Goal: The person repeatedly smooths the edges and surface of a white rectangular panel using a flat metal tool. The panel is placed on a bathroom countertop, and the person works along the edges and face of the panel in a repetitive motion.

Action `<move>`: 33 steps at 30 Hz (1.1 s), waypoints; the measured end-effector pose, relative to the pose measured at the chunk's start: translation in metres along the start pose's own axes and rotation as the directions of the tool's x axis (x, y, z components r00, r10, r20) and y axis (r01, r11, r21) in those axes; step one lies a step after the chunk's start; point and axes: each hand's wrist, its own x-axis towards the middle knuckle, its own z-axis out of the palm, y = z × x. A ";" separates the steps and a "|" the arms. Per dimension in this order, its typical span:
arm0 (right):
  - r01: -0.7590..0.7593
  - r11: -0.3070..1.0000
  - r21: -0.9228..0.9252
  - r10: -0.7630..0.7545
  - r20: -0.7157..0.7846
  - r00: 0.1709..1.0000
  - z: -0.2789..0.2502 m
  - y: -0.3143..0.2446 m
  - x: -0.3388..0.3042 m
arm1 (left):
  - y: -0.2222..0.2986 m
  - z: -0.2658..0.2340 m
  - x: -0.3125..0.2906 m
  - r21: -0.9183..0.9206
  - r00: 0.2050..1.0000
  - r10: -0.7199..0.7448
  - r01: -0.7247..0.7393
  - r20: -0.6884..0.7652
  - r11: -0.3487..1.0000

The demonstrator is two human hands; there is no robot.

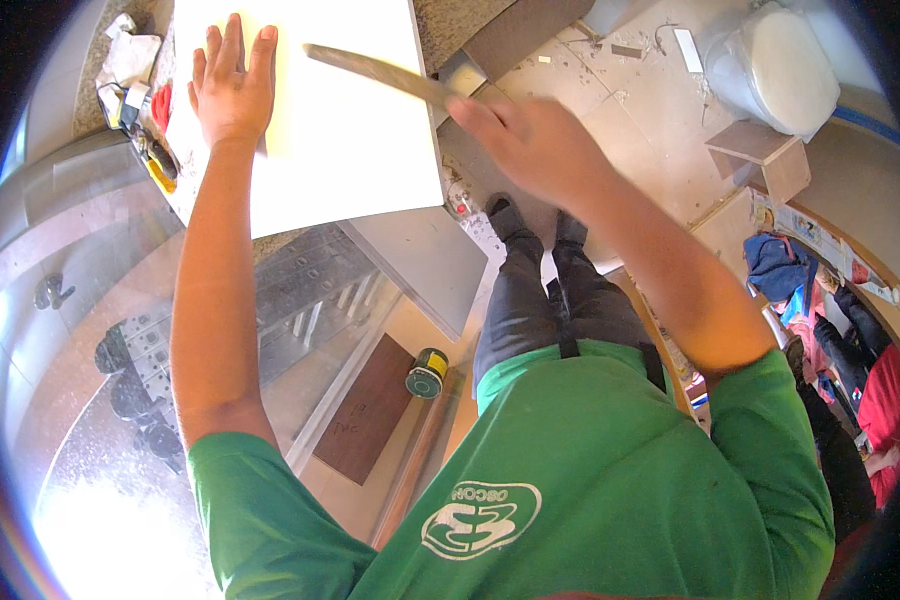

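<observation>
My left hand lies flat with fingers spread on a large white board, which rests on a stone counter. My right hand is closed around one end of a long, narrow grey-brown file. Its rounded free tip points left, over the board and toward my left hand. The right hand itself is just past the board's right edge and slightly blurred. From this view I cannot tell whether the file touches the board.
Pliers with yellow handles and other small items lie left of the board. A green can stands below the counter. Toward the right are a wooden box piece, a white toilet, floor debris and another person in red.
</observation>
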 end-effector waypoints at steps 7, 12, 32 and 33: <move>-0.118 0.992 -0.052 0.121 0.077 0.990 -0.008 -0.006 -0.064 | 0.000 0.000 0.001 0.003 1.000 -0.002 0.002 0.006 1.000; -0.135 0.989 -0.066 0.137 0.021 0.990 -0.002 -0.018 -0.057 | 0.001 0.001 -0.001 0.012 1.000 -0.002 0.002 -0.004 1.000; 0.024 0.931 0.364 0.093 -0.299 0.950 0.038 -0.009 0.032 | -0.003 0.001 0.002 0.025 1.000 -0.009 0.009 0.020 1.000; -0.016 0.924 0.381 0.126 -0.266 0.956 0.044 -0.008 0.020 | -0.003 0.001 0.002 0.030 1.000 -0.009 0.009 0.018 1.000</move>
